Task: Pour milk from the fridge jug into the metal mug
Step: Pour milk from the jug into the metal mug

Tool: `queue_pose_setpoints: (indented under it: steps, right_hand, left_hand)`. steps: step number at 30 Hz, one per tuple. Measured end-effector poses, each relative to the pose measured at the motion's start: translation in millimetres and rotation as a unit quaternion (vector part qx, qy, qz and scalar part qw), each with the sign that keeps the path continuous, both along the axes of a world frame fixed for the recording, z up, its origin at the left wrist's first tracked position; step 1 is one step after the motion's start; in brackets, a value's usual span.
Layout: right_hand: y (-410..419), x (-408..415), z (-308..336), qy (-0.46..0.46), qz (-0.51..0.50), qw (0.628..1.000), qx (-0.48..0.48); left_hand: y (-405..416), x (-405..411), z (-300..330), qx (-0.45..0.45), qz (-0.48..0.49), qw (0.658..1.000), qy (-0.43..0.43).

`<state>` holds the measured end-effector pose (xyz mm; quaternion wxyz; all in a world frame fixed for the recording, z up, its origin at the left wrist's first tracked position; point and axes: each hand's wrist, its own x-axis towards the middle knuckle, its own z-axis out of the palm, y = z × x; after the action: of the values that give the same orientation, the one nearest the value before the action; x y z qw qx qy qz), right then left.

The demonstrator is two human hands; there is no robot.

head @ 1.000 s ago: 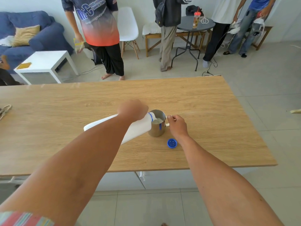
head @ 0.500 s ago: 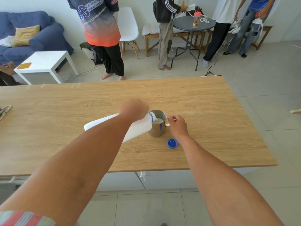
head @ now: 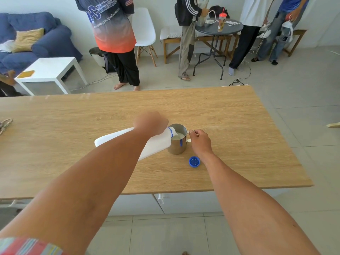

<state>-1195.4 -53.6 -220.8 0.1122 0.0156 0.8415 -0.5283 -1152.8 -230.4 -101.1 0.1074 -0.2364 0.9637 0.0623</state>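
A white plastic milk jug (head: 158,143) lies tilted almost flat, its blue-ringed mouth over the rim of a shiny metal mug (head: 177,147). My left hand (head: 150,123) grips the jug near its neck, and my forearm hides much of its body. White milk fills the mug to a little below the rim. My right hand (head: 199,142) pinches the mug's handle on its right side. The mug stands upright on the wooden table (head: 239,126). The jug's blue cap (head: 194,161) lies on the table just in front of the mug.
A bundle of cord (head: 4,124) lies at the table's left edge. Beyond the table stand several people, a white side table (head: 47,70), a blue sofa (head: 46,41), a white chair (head: 145,30) and a round dark table (head: 219,29).
Both hands, the jug and the mug hold the same position. The milk level in the mug looks slightly higher. People in the background have shifted.
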Motion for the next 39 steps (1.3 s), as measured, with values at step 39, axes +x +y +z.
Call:
queue_pose_setpoints:
  steps: [39]
  right_hand:
    - [-1.8,0.4,3.2,-0.001,0.000,1.000,0.000]
  left_hand:
    - [-1.0,-4.5,-0.8,-0.018,-0.010,1.000,-0.011]
